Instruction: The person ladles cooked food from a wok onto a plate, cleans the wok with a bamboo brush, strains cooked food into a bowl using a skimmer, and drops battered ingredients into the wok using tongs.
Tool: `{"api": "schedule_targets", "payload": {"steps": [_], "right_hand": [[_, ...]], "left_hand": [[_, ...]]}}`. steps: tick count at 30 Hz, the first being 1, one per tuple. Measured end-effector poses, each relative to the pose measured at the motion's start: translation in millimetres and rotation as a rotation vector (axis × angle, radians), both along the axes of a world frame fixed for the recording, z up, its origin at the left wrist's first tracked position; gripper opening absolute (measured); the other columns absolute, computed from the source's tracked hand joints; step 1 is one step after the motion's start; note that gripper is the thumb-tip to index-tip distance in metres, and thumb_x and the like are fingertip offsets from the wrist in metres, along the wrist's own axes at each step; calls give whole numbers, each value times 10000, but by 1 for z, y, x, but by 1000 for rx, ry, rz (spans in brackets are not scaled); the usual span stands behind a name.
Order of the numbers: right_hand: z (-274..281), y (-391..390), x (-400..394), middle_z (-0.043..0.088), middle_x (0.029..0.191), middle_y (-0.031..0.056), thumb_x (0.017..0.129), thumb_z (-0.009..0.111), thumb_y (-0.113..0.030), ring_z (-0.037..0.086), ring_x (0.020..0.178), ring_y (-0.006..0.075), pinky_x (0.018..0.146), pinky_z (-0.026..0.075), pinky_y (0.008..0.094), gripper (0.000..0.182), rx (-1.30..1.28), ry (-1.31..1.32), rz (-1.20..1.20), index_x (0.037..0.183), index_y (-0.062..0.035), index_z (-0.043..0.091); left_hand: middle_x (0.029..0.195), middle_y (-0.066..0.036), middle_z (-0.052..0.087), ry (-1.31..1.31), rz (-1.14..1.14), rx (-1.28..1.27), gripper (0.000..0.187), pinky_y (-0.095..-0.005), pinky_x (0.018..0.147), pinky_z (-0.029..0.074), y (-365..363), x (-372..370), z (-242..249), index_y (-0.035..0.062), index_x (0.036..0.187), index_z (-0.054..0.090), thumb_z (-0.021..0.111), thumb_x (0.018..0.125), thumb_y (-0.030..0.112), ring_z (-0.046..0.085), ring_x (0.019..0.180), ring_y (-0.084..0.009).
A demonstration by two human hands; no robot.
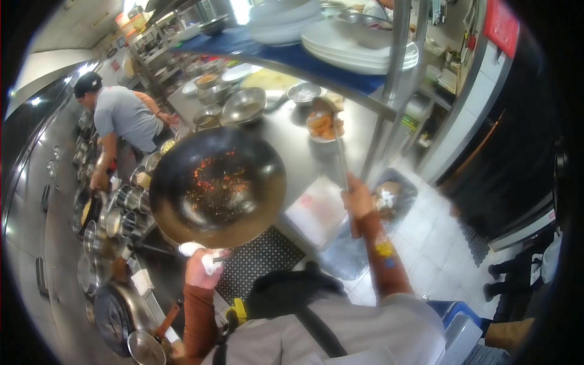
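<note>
A restaurant kitchen seen from above the cook's shoulders. One wok (218, 185) fills the centre of the frame, tipped up so its dark inside faces the viewer, with red and orange scraps stuck to it. The left hand (204, 267), at lower centre, is closed around the wok's handle through one white cloth (210, 261), the forearm rising straight up from the bottom edge in a brown sleeve. The right hand (358, 198), right of centre, grips the long handle of one ladle (333, 131), arm stretched forward; the ladle's bowl hangs over one plate of orange food (324, 126) on the steel counter (286, 131) in the upper middle. One stack of white plates (365, 52) sits on the shelf above. At upper left, one other person in a grey shirt (125, 115) bends over a row of small metal pots (118, 210).
</note>
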State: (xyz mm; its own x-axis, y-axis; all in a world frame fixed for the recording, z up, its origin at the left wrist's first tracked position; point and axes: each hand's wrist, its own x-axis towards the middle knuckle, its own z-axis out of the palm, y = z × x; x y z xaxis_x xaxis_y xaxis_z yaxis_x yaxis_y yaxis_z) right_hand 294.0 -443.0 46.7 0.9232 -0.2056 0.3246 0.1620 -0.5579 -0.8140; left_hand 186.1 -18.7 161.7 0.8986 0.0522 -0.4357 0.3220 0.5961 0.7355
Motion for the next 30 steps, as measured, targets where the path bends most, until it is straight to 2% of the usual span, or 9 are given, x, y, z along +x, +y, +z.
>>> {"api": "schedule_targets", "payload": {"steps": [1,4,5,11,13,18,23,26,30], "right_hand": [[9,1,-5,617,965,303,759,572,-65,599,880,452,789,483,483,624,-107,34,-42,1358,6,410],[-8,-3,1,623,896,281,766,571,-68,598,831,445,760,485,489,633,-201,14,-91,1370,-11,389],[-13,-5,1,619,879,265,771,571,-70,598,814,436,745,488,485,642,-217,19,-96,1381,-24,375],[-32,2,2,579,851,177,805,568,-96,599,737,372,673,497,469,686,-321,-73,-191,1438,-146,310],[-5,9,-7,579,858,185,809,564,-94,597,750,373,666,494,472,677,-326,-30,-153,1437,-151,318],[4,22,-9,574,844,205,806,559,-77,595,759,386,677,483,476,672,-332,-12,89,1434,-141,330],[7,43,36,580,836,246,799,548,-60,585,762,428,713,463,494,674,-256,-79,199,1431,-143,332],[66,65,80,588,863,265,799,536,-55,578,817,445,753,457,505,664,-169,63,224,1426,-146,337],[55,62,73,603,925,244,810,529,-67,589,868,425,793,467,490,628,-411,150,218,1410,-154,365]], "left_hand": [[877,-210,608,-29,14,-4,197,-350,580,511,-5,10,3,-38,978,464,466,812,68,638,793,-311],[880,-198,610,34,-47,22,171,-373,597,509,-18,42,15,-35,947,478,466,811,66,631,789,-305],[829,-192,664,75,-67,96,138,-278,484,516,-26,51,21,20,900,525,465,826,119,658,704,-250],[821,-169,672,33,-156,144,100,-240,449,501,-42,109,17,56,846,554,482,837,125,656,668,-207],[817,-160,673,-96,-189,295,110,-242,453,505,-41,130,1,45,860,562,484,841,121,655,656,-202],[936,-109,658,31,-348,73,174,-325,583,460,-35,170,2,62,968,572,497,835,146,649,824,-249],[813,-134,650,-47,-315,168,89,-327,493,450,-47,184,-7,66,866,547,527,801,124,663,757,-279],[753,-141,649,-88,-348,216,69,-294,435,430,-64,190,8,61,818,545,546,801,128,673,723,-266],[724,-111,613,-143,-372,132,59,-293,423,407,-60,215,4,59,832,528,541,800,107,668,697,-272]]}}
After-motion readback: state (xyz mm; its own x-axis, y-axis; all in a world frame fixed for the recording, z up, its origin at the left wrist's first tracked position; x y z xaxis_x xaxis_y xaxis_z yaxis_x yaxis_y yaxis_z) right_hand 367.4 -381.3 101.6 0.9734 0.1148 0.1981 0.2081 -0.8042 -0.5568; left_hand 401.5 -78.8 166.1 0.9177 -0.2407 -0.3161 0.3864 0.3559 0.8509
